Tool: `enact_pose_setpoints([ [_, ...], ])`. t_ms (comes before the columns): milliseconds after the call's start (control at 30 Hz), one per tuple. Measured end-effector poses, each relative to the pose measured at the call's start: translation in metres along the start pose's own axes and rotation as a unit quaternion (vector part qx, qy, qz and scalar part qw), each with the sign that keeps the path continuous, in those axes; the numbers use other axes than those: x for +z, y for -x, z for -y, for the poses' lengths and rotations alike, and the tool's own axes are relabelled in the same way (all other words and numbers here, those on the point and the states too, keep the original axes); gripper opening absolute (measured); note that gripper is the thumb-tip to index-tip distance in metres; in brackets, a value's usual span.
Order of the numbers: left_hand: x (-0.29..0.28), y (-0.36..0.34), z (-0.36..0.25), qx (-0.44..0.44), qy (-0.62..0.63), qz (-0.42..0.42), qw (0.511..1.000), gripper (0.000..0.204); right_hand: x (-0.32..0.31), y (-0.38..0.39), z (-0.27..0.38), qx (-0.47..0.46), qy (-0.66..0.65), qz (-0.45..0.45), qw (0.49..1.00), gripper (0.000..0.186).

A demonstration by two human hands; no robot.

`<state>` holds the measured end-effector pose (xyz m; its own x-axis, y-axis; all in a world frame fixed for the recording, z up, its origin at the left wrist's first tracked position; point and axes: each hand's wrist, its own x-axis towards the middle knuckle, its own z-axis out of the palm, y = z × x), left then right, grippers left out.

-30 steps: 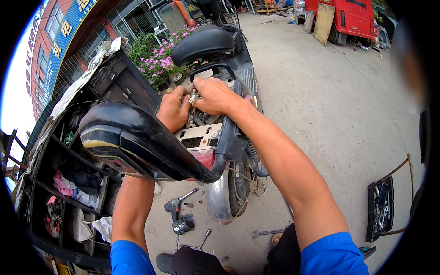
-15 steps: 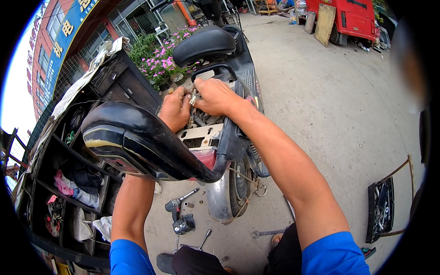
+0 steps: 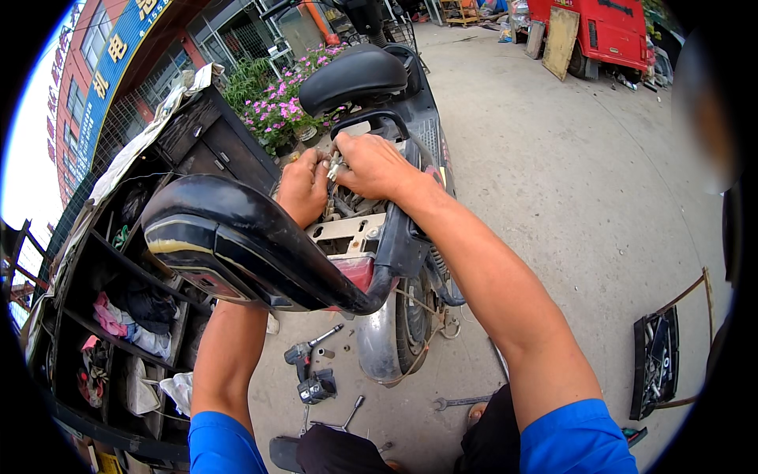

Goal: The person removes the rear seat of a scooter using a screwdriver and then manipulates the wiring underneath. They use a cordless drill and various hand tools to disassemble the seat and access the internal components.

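A small white wire connector (image 3: 334,171) sits between my two hands, over the opened rear compartment of an electric scooter (image 3: 359,233). My right hand (image 3: 373,167) is closed, pinching the connector between thumb and fingers. From the other side, my left hand (image 3: 303,189) is closed with its fingertips pressed close to the connector; what exactly they grip is partly hidden. Dark cables (image 3: 346,207) run below the hands inside the frame. A black padded backrest (image 3: 229,237) on a bent tube rises over my left forearm, while the black saddle (image 3: 355,77) lies beyond my hands.
On the ground lie a cordless power wrench (image 3: 304,359), a cross-shaped wrench (image 3: 351,415) and a spanner (image 3: 466,402). A dark shelf unit (image 3: 118,340) with rags stands at left. A black tool case (image 3: 657,363) is at right. Pink flowers (image 3: 276,110) grow behind the shelf.
Both hands keep almost the same place and hold. The white connector and my fingers have shifted only very slightly.
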<state>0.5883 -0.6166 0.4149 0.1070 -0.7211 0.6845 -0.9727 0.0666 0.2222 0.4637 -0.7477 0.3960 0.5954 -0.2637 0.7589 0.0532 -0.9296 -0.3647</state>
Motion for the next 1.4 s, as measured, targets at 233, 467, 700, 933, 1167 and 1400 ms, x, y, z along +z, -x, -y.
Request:
enact_pose_setpoints([
  [233,0.001,0.0,0.002,-0.015,0.022,0.008,1.0,0.012,-0.001,0.001,-0.004,0.002,-0.025,-0.014,1.0,0.031],
  [467,0.0,-0.002,0.003,-0.025,0.029,0.017,0.999,0.013,0.002,0.001,-0.009,0.004,-0.076,-0.035,0.996,0.033],
  [700,0.002,-0.001,0.003,-0.029,0.06,0.02,0.998,0.013,-0.003,0.003,-0.007,0.03,-0.111,-0.027,0.993,0.035],
  [933,0.001,0.002,0.004,-0.034,0.08,0.022,0.996,0.012,-0.001,0.003,-0.008,0.025,-0.135,-0.029,0.99,0.032],
  [1167,0.0,0.002,0.002,-0.051,0.087,0.039,0.994,0.014,0.007,-0.004,-0.017,0.034,-0.101,-0.033,0.994,0.032],
  [1400,0.003,0.001,0.011,-0.077,0.19,0.078,0.976,0.019,0.002,-0.001,-0.015,0.038,-0.124,-0.056,0.99,0.037],
])
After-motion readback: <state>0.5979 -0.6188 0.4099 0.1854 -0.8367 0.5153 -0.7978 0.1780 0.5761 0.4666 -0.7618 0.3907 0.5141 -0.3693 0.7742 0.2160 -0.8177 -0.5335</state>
